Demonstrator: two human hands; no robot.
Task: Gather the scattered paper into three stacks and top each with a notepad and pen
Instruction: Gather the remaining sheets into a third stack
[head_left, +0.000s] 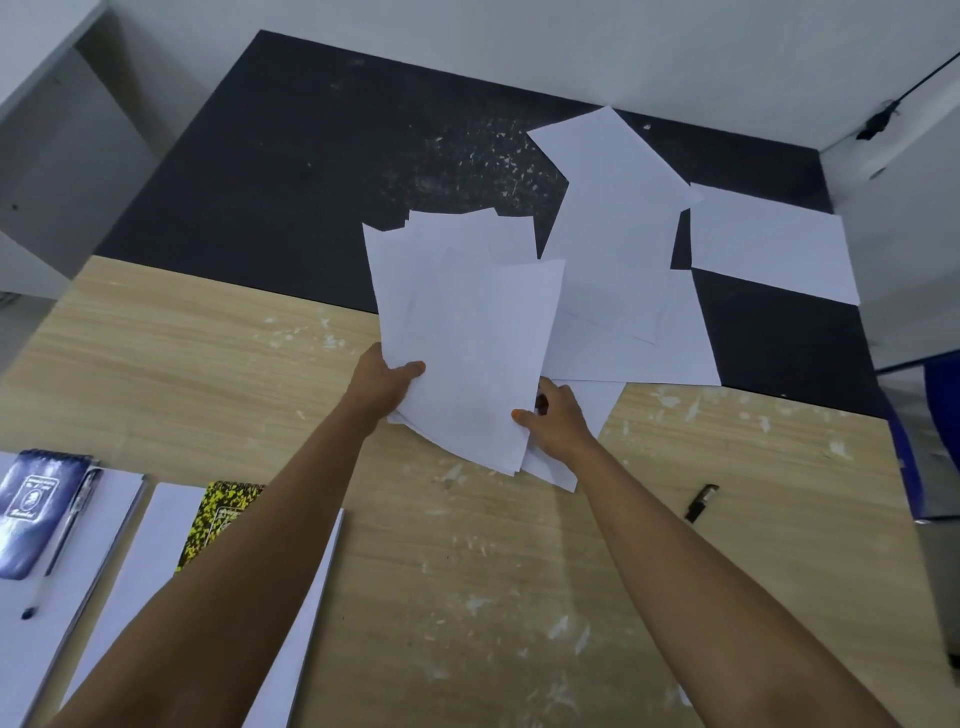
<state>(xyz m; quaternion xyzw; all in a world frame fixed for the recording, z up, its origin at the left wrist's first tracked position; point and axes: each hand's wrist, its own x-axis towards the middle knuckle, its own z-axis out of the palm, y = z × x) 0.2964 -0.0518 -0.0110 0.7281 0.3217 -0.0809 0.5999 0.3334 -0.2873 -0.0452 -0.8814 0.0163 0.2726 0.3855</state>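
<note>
Now both hands gather paper at the desk's (467, 597) middle.
Left grip (384, 384) and right grip (558, 421) pinch the sheaf of sheets (467, 338); loose sheets (769, 244) lie toward the far right corner.

plain office or study room, paint-flecked light wood-laminate desk (208, 353) with black matte top section (291, 171), bare white walls (519, 36), loose white paper sheets (769, 241), blue spiral notepad (36, 512)
</note>
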